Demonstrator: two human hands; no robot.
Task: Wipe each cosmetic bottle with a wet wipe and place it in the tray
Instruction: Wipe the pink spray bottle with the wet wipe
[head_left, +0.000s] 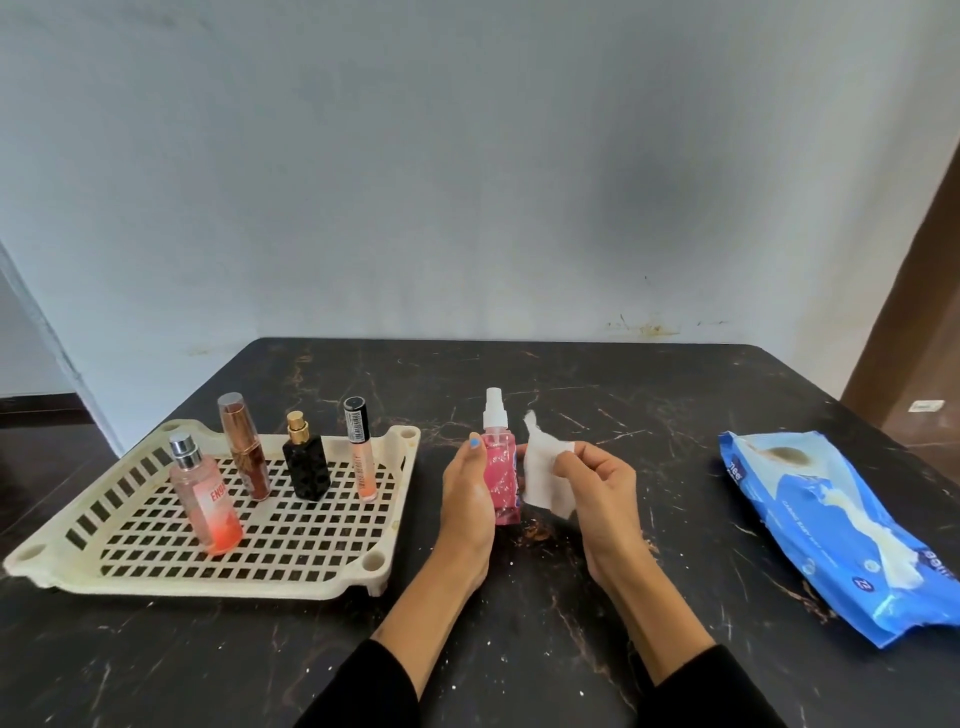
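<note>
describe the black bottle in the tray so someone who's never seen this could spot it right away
Find the cream slotted tray on the left of the dark table. Four items stand upright in it; the black bottle is third from the left. It alone is squat, square and opaque black, with a small gold cap.

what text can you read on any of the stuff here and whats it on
"ENG", cut off at the edge: peach spray bottle in the tray.
"nee", partly hidden: blue wipes pack, top left corner; a number in a circle near its bottom edge is too blurred to be sure of.
Lip gloss tube: vertical lettering and barcode, too small to read.
Pink bottle label: hidden by the left hand.
</note>
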